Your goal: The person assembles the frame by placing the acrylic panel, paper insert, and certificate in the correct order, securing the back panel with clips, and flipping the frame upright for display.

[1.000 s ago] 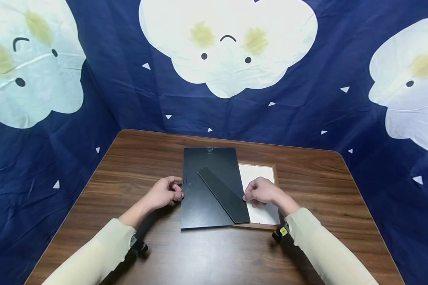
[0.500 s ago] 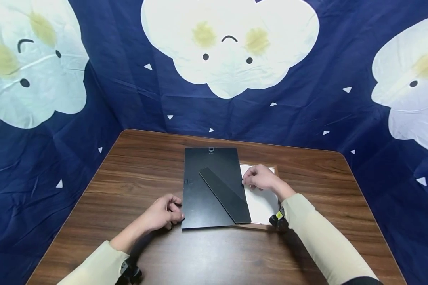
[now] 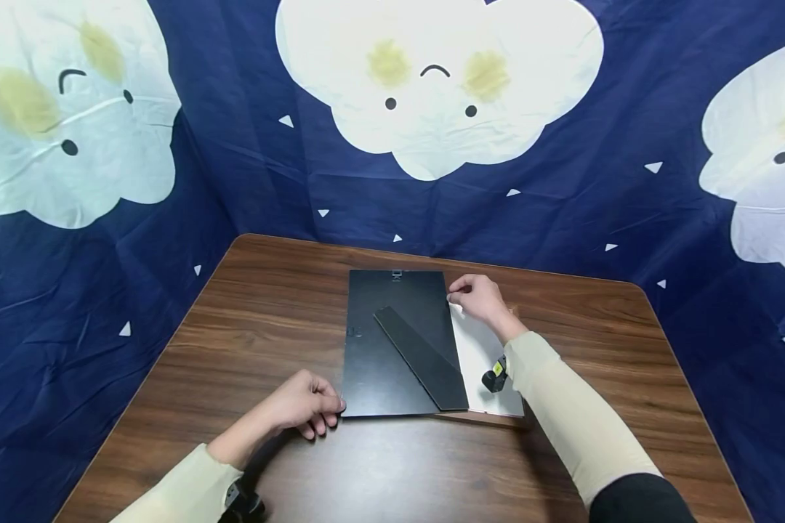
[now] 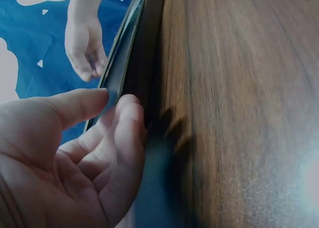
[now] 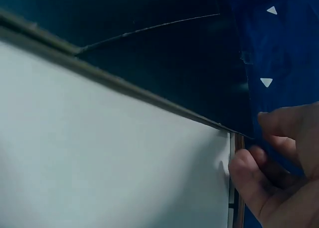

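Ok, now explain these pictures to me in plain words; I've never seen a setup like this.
There is no machine here, just a person's two bare hands. The wide picture comes from a camera worn on the head, looking forward and down. The two close pictures come from cameras worn on the wrists, one for each hand.

On the wooden table, a black panel partly covers a wood-edged white board, and a narrower black strip lies slantwise on the panel. Blue cloth hangs behind.

The left hand pinches the panel's near left corner. The right hand is at its far right corner; whether it touches, I cannot tell.
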The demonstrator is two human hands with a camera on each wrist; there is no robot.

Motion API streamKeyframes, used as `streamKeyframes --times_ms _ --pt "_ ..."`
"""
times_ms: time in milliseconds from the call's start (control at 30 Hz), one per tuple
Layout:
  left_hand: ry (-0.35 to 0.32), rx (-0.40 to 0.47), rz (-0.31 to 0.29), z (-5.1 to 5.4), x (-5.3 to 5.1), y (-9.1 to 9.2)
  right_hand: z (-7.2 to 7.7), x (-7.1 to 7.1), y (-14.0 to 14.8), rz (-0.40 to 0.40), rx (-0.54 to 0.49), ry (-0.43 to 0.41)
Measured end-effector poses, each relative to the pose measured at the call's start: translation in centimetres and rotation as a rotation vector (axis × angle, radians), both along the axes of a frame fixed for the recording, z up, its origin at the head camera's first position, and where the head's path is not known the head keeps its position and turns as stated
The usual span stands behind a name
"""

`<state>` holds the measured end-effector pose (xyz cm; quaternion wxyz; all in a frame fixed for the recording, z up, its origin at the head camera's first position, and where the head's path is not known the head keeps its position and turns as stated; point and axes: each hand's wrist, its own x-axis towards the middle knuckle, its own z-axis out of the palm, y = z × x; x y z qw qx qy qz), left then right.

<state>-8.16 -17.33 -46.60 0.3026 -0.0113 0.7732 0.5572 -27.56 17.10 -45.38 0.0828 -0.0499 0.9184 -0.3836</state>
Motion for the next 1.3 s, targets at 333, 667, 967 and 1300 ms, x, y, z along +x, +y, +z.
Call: streamKeyframes --times_ms 333,667,967,1300 --pt "-0.06 0.03 -0.024 -0.2 -0.2 0.0 0.3 -0.7 -0.3 0.031 0.023 -0.073" --pt "-0.041 0.029 -0.033 0.0 -0.2 0.0 0.0 -1.0 -0.9 0.007 -0.177 -0.178" --pt "-0.016 -0.002 -0.025 0.1 -0.1 -0.3 0.3 -0.9 -1.0 -0.089 -0.264 -0.191" --pt "0.005 -0.014 0.016 0.1 0.0 -1.0 0.4 -0.2 0.7 -0.113 -0.275 -0.268"
